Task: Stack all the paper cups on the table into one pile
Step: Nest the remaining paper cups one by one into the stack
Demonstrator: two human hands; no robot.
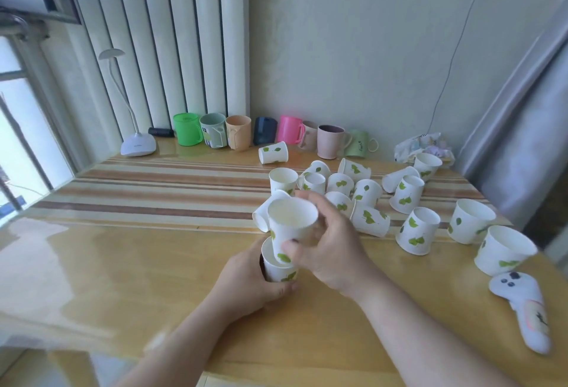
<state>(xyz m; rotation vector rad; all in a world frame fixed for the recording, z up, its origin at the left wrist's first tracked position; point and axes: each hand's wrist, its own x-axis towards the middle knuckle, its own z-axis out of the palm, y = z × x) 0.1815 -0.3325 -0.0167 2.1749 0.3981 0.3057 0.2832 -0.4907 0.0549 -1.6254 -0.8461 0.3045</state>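
Observation:
My left hand (246,282) grips a white paper cup with green leaf prints (281,271) standing upright near the middle of the table (123,263). My right hand (332,242) holds a second, matching paper cup (292,222), its base lowered into the mouth of the first one, slightly tilted. Several loose paper cups (365,193) lie scattered behind and to the right, some upright, some on their sides. One lies alone farther back (273,153). Two large upright ones (470,220) (504,251) stand at the right.
A row of coloured plastic mugs (239,134) lines the back wall. A white desk lamp (138,143) stands back left. Crumpled paper (421,147) sits back right. A white controller-like object (522,306) lies at the right near the table's edge. A radiator stands behind.

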